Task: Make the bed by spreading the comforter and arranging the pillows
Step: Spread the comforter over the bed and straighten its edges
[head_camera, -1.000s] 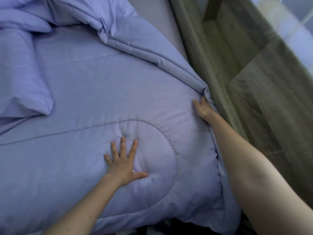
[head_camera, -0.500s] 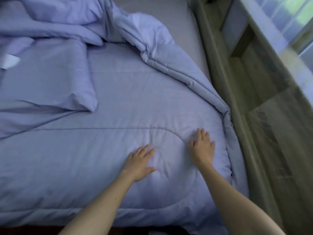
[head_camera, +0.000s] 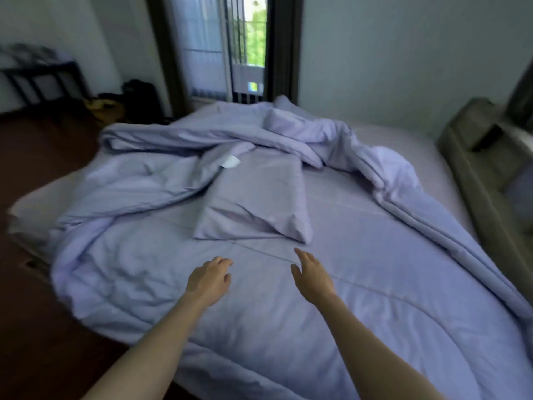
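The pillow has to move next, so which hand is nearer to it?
Right, narrowly. The right hand has its fingertips just short of the pillow, at its near right corner; the left hand hangs a little farther back from its near edge.

The lavender comforter (head_camera: 360, 284) is lying flat at lower frame, bunching at upper center. A matching pillow (head_camera: 259, 203) is resting on it, center frame.
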`<act>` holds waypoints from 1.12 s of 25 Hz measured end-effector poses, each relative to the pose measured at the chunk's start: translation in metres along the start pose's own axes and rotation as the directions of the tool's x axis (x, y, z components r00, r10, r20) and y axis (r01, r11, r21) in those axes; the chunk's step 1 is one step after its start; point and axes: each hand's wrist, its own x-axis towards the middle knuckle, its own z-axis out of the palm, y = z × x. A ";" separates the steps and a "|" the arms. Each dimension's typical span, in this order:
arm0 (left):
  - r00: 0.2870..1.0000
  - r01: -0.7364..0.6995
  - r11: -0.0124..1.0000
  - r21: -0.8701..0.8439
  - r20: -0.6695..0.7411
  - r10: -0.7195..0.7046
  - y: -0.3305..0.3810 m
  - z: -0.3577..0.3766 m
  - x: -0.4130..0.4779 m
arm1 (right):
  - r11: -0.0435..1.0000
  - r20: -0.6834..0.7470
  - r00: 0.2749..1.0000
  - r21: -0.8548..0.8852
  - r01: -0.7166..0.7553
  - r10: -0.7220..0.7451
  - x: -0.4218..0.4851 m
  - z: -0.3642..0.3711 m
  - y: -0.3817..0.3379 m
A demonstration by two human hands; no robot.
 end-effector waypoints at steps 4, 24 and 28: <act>0.989 0.141 0.989 -0.036 -0.029 -0.142 -0.095 -0.041 -0.018 | 0.995 -0.014 0.996 0.029 0.093 -0.093 0.027 0.041 -0.092; 0.966 0.247 0.969 0.008 0.071 -0.247 -0.436 -0.128 0.126 | 0.974 0.087 0.996 0.227 -0.002 -0.019 0.295 0.232 -0.351; 0.959 0.241 0.969 0.055 0.142 -0.246 -0.492 -0.127 0.170 | 0.973 0.163 0.986 0.222 -0.066 0.030 0.338 0.263 -0.383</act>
